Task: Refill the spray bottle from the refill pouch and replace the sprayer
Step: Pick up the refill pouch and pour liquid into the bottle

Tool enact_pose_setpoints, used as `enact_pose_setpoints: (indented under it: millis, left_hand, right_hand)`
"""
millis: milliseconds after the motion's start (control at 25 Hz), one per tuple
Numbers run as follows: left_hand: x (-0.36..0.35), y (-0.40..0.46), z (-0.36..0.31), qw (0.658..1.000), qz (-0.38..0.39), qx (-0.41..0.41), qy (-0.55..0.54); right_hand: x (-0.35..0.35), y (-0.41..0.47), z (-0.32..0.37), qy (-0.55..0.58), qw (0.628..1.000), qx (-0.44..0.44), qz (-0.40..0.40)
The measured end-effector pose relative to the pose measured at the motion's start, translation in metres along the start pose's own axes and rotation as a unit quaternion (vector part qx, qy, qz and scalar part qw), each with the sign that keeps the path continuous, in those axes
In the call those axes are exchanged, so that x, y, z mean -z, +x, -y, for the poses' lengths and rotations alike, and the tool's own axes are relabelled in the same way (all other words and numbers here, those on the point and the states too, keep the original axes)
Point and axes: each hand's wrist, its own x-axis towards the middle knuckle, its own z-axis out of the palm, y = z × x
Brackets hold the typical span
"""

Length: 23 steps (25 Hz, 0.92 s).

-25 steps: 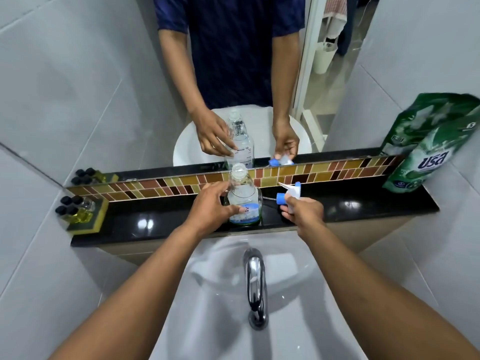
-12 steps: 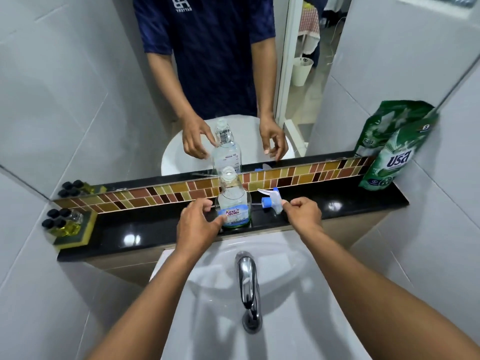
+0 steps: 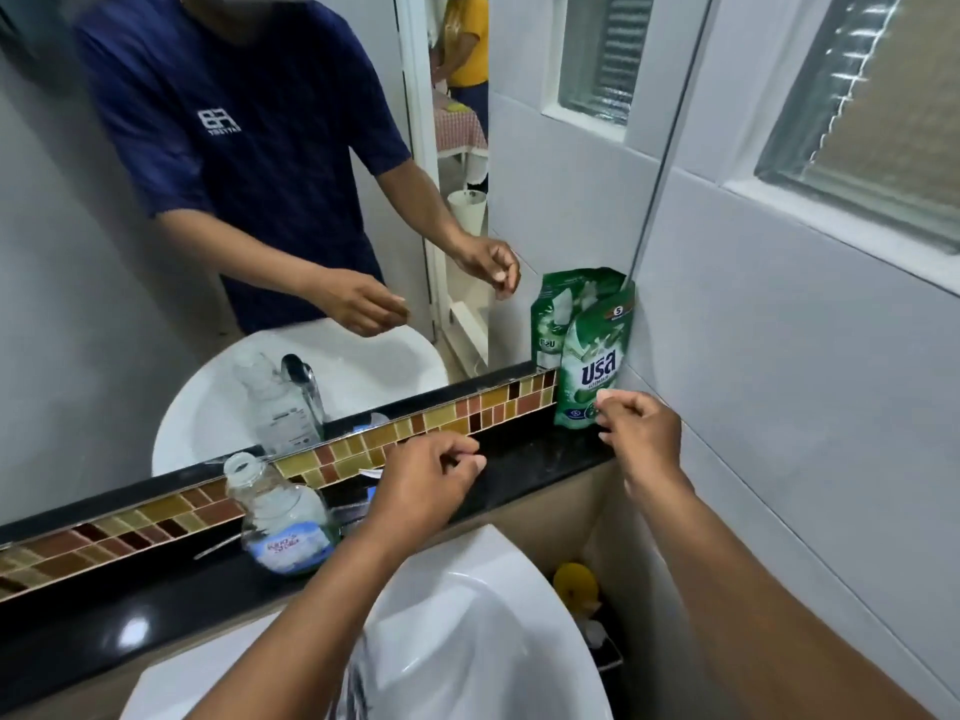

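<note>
Your green soft plastic refill pouch [image 3: 592,366] leans upright at the frame's right against the wall; it will likely sag and slosh, so grip its upper body. Right hand [image 3: 641,433] just beside it, left hand [image 3: 423,485] at centre, both empty, fingers loosely curled.

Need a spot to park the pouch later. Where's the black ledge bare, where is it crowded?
Bare: the black ledge between the left hand and the green refill pouch; also the stretch left of the open spray bottle. Crowded: right of the bottle, where the sprayer lies half hidden under the left hand. The right hand hovers by the pouch.
</note>
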Motion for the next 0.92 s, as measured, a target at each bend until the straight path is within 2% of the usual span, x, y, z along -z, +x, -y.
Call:
enact_pose_setpoints:
  millis: [160,280,440,560,640,720,800,920]
  left_hand:
    - [-0.032,0.084,-0.090,0.996,-0.043,-0.071,0.045]
    - [-0.056,0.137,-0.138,0.987,-0.041,-0.085,0.128]
    - [-0.075,0.175,-0.165,0.963,-0.024,-0.091,0.253]
    - [-0.079,0.180,-0.173,0.954,-0.012,-0.081,0.289]
    - [-0.075,0.172,-0.175,0.952,0.000,-0.090,0.293]
    - [-0.062,0.157,-0.178,0.953,0.010,-0.102,0.286]
    - [-0.038,0.136,-0.185,0.955,0.014,-0.111,0.276]
    - [0.015,0.096,-0.189,0.960,0.008,-0.129,0.250]
  right_hand:
    - [0.013,0.041,-0.007,0.036,0.999,-0.007,0.025]
    - [0.015,0.061,-0.016,0.057,0.997,-0.027,0.045]
    - [0.012,0.075,-0.022,0.068,0.994,-0.045,0.070]
    - [0.010,0.080,-0.033,0.077,0.990,-0.081,0.090]
    - [0.007,0.077,-0.047,0.094,0.978,-0.145,0.114]
    - [0.002,0.064,-0.059,0.147,0.943,-0.251,0.162]
    - [-0.004,0.044,-0.068,0.233,0.886,-0.346,0.202]
    - [-0.015,0.006,-0.064,0.365,0.821,-0.377,0.226]
